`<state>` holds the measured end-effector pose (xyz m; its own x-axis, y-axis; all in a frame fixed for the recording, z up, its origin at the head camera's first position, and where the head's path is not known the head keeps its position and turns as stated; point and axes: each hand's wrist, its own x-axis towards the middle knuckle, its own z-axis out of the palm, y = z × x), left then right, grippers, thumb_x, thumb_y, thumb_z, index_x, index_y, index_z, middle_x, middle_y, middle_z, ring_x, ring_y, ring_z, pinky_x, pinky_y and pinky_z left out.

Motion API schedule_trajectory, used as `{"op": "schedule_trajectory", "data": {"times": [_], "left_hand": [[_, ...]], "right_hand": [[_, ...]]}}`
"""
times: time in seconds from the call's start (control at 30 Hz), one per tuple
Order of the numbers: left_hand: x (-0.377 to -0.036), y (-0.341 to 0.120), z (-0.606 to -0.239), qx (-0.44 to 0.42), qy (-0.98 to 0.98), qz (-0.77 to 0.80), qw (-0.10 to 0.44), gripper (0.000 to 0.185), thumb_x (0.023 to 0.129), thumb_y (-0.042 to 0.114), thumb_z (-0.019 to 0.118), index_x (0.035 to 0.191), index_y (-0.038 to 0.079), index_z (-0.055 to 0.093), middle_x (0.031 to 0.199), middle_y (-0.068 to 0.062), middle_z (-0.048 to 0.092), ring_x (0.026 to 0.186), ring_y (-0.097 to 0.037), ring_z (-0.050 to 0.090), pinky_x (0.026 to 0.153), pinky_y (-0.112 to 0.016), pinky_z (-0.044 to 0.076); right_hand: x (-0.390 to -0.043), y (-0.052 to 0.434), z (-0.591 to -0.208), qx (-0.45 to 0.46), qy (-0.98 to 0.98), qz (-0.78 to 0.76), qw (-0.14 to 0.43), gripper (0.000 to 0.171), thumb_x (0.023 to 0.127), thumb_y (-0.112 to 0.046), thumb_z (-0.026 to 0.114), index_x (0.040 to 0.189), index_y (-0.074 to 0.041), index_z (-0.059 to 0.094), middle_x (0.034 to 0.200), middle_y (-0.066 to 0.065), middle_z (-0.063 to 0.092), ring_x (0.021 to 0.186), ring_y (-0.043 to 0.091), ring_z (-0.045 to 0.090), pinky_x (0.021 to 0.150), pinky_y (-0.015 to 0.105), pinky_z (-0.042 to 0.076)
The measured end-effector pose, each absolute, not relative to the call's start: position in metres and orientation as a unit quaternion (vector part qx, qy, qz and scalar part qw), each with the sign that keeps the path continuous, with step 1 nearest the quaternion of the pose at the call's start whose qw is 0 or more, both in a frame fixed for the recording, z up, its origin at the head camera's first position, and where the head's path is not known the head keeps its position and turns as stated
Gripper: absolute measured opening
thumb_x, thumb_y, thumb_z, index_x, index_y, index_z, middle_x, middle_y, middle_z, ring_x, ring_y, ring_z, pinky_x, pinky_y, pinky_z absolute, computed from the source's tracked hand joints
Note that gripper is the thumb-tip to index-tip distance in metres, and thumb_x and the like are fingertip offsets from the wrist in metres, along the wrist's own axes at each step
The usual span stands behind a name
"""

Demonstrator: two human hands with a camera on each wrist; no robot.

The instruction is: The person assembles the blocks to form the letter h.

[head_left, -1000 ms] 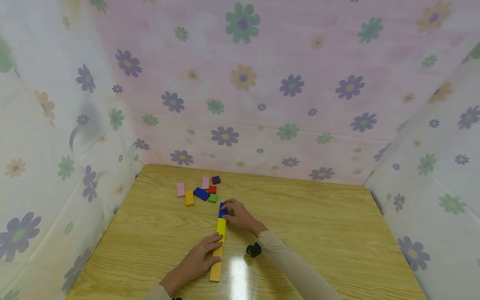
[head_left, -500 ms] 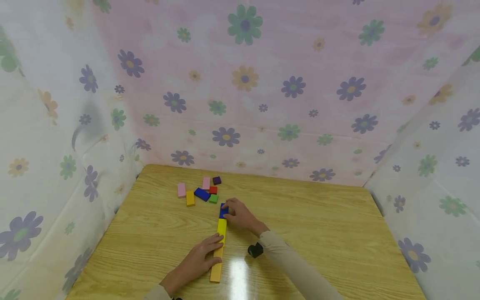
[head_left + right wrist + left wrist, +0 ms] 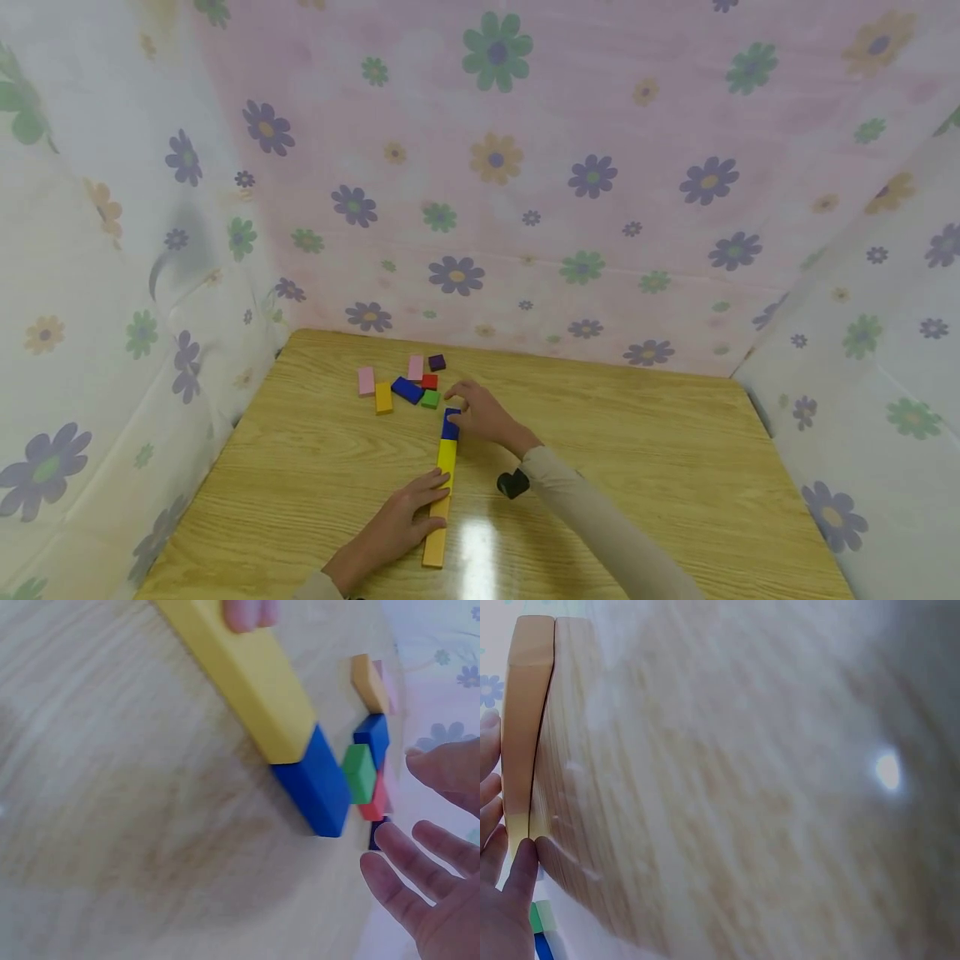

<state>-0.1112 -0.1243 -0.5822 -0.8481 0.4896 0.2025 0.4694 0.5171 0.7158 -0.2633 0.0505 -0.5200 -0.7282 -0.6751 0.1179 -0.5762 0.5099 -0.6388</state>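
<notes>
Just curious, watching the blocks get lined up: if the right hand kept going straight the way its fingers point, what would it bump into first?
Probably the green block: the right hand, fingers open beside the blue block, points toward the loose cluster, and green lies nearest. Depth is hard to judge.

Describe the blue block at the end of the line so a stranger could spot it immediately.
On the wooden table, a line of blocks runs away from the person. The blue block is its far end, touching the yellow block; the other blue block lies loose in the far pile.
</notes>
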Motion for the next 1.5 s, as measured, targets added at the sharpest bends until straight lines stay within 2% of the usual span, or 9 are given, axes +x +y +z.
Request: {"op": "schedule_trajectory", "data": {"times": [0.23,0.33,0.47,0.7,0.93,1.07,1.23,1.37,1.5], "left_hand": [[-0.111,-0.127,-0.583,0.275,0.869,0.410,0.015,0.042,0.084,0.027,0.059,0.122,0.009,0.053,0.134,-0.005,0.040,0.125,-0.025,0.033,0.094,-0.043,0.037],[-0.111,-0.127,-0.584,0.272,0.871,0.409,0.011,0.042,0.083,0.027,0.060,0.121,0.009,0.054,0.134,-0.004,0.040,0.125,-0.024,0.033,0.094,-0.043,0.036],[-0.112,-0.125,-0.587,0.274,0.869,0.412,0.013,0.043,0.084,0.028,0.059,0.122,0.010,0.053,0.135,-0.003,0.039,0.126,-0.023,0.032,0.095,-0.041,0.036],[-0.111,-0.128,-0.586,0.259,0.871,0.418,0.027,0.044,0.084,0.030,0.058,0.123,0.011,0.052,0.136,-0.002,0.038,0.126,-0.021,0.031,0.095,-0.043,0.035],[-0.112,-0.128,-0.588,0.269,0.867,0.418,0.006,0.043,0.084,0.028,0.059,0.122,0.009,0.053,0.135,-0.003,0.038,0.126,-0.023,0.032,0.096,-0.042,0.035],[-0.113,-0.125,-0.591,0.279,0.865,0.418,-0.006,0.043,0.084,0.028,0.059,0.121,0.008,0.053,0.134,-0.005,0.040,0.125,-0.024,0.033,0.096,-0.041,0.035],[-0.113,-0.125,-0.589,0.278,0.866,0.415,0.005,0.043,0.084,0.029,0.059,0.121,0.008,0.053,0.135,-0.004,0.039,0.125,-0.024,0.032,0.096,-0.041,0.035],[-0.113,-0.125,-0.589,0.280,0.867,0.413,0.003,0.044,0.084,0.029,0.059,0.122,0.007,0.053,0.135,-0.005,0.039,0.125,-0.024,0.032,0.096,-0.040,0.035],[-0.113,-0.126,-0.588,0.278,0.866,0.415,0.008,0.044,0.084,0.028,0.059,0.122,0.007,0.052,0.135,-0.005,0.039,0.125,-0.024,0.032,0.096,-0.040,0.036]], "right_hand": [[-0.277,0.036,-0.508,-0.386,0.863,-0.319,0.074,0.029,0.083,-0.009,0.058,0.112,-0.006,0.054,0.110,0.013,0.050,0.079,0.020,0.051,0.064,0.023,0.046],[-0.283,0.029,-0.508,-0.404,0.855,-0.316,0.075,0.032,0.082,-0.007,0.058,0.114,-0.001,0.053,0.114,0.014,0.048,0.085,0.024,0.053,0.068,0.027,0.048],[-0.290,0.018,-0.510,-0.415,0.855,-0.303,0.071,0.034,0.081,-0.004,0.058,0.115,-0.002,0.053,0.118,0.012,0.047,0.091,0.028,0.053,0.073,0.029,0.047],[-0.297,-0.013,-0.511,-0.444,0.849,-0.280,0.056,0.030,0.081,-0.004,0.060,0.111,-0.004,0.055,0.113,0.006,0.050,0.100,0.024,0.051,0.080,0.026,0.045],[-0.301,-0.034,-0.508,-0.429,0.867,-0.244,0.073,0.030,0.081,-0.003,0.059,0.111,-0.006,0.057,0.119,0.008,0.046,0.106,0.018,0.048,0.086,0.026,0.044],[-0.305,-0.041,-0.510,-0.411,0.877,-0.229,0.095,0.033,0.081,-0.004,0.058,0.113,-0.008,0.057,0.122,0.006,0.046,0.107,0.018,0.047,0.085,0.026,0.043],[-0.306,-0.049,-0.513,-0.412,0.880,-0.207,0.115,0.040,0.077,0.001,0.056,0.116,-0.010,0.055,0.122,0.004,0.047,0.109,0.018,0.047,0.086,0.025,0.042],[-0.306,-0.053,-0.517,-0.419,0.889,-0.144,0.117,0.044,0.078,0.002,0.060,0.118,-0.013,0.055,0.124,0.004,0.047,0.115,0.021,0.042,0.094,0.032,0.038],[-0.304,-0.055,-0.523,-0.422,0.893,-0.099,0.124,0.045,0.079,-0.003,0.063,0.121,-0.017,0.053,0.128,0.003,0.043,0.114,0.023,0.041,0.090,0.032,0.040]]}}
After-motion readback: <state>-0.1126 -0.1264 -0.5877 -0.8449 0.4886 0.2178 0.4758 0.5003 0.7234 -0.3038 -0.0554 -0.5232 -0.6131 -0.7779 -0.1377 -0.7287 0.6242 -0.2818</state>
